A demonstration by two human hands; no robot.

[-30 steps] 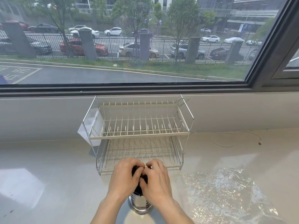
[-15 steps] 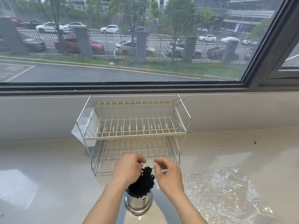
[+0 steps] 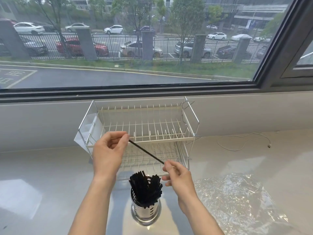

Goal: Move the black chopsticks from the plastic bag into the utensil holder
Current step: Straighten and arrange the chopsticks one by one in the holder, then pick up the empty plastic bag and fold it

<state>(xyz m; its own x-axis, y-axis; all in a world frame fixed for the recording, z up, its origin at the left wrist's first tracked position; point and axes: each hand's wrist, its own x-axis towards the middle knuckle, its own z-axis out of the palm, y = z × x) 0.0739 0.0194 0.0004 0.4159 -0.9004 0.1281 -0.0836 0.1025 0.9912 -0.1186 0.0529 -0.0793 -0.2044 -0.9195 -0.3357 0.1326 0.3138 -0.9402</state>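
A shiny metal utensil holder (image 3: 146,213) stands on the pale counter near the front edge, packed with several black chopsticks (image 3: 144,189) that fan out above its rim. One single black chopstick (image 3: 146,152) is held slanted above the holder. My left hand (image 3: 110,150) pinches its upper left end. My right hand (image 3: 177,178) pinches its lower right end. The clear plastic bag (image 3: 237,200) lies crumpled and flat on the counter to the right of the holder; no chopsticks show inside it.
A two-tier white wire dish rack (image 3: 189,138) stands behind my hands against the window ledge. A thin white cable (image 3: 243,143) lies on the counter at the right. The window frame (image 3: 128,94) runs across the back.
Both hands were closed over the chopstick bundle in the holder. They have lifted away and spread apart, and now hold a single chopstick between them above the holder.
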